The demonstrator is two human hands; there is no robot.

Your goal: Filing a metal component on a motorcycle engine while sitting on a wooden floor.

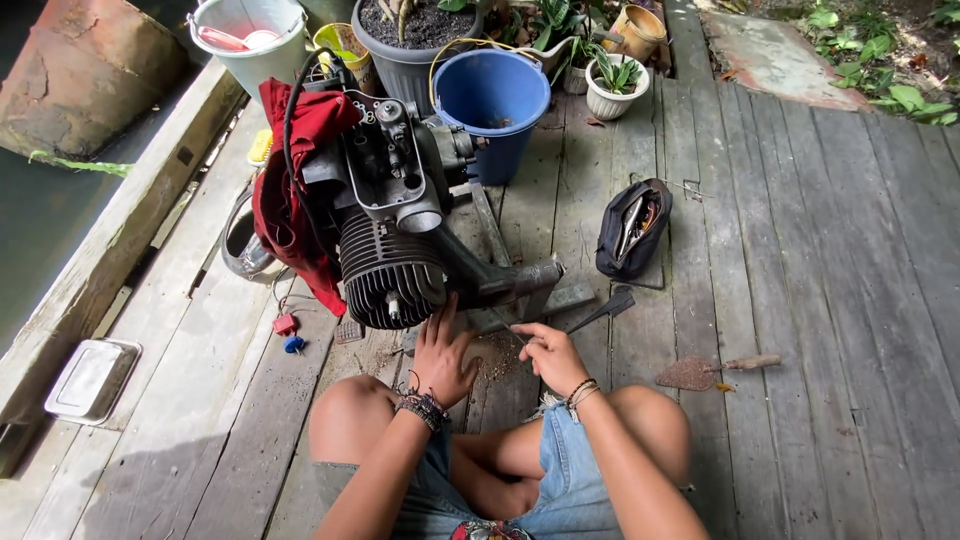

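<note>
- Work object: a small black air-cooled engine with a finned metal cylinder (392,275) lies on its side on the weathered grey wooden deck boards (800,250), directly in front of the seated person's knees. A red cloth (300,165) is draped over the engine's far left side.
- Left hand (441,360): fingers spread wide and open, fingertips resting against the lower edge of the finned cylinder. It grips nothing; it appears to steady the engine.
- Right hand (550,355): fingers curled closed in a pinch. A thin, small item seems to be held between them, pointing toward the engine; its kind cannot be determined.
- Step in hand, as judged: fine work at the base of the cylinder, one hand bracing, the other presenting a small part or tool.
- Next move calls for: keeping the engine steady under the left hand and aligning the pinched item precisely with its seat near the cylinder.
- Nearby items: a dark flat metal bar (600,310) just beyond the right hand, an open black fabric tool pouch (633,230) further right, a rusty trowel with a wooden handle (715,370), and a blue plastic bucket (495,105) behind the engine.
</note>
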